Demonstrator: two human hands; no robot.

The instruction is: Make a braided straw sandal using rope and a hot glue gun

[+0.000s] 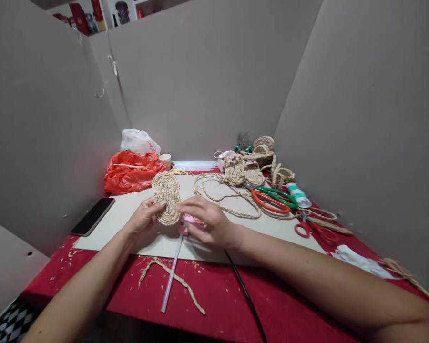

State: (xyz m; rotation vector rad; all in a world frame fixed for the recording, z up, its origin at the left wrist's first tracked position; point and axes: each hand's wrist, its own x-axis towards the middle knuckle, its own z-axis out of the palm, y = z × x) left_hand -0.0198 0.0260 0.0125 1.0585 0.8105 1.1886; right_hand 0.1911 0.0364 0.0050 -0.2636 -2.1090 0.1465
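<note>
Woven sole [166,196], apparently near-fully coiled, is held in L hand [146,215] over white board [103,237] w/ pink glue gun [184,228] grasped in R hand [209,220] alongside, loose braid [183,281] nearby being as yet unattached.

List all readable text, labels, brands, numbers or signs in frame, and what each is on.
No text is legible.
White plastic bag: red markings, too small and blurred to read.
Green-and-white cylinder: color bands, no readable lettering.
Phone: dark screen, no visible text.
Red box at upper left: too blurred to tell whether it carries lettering.
</note>
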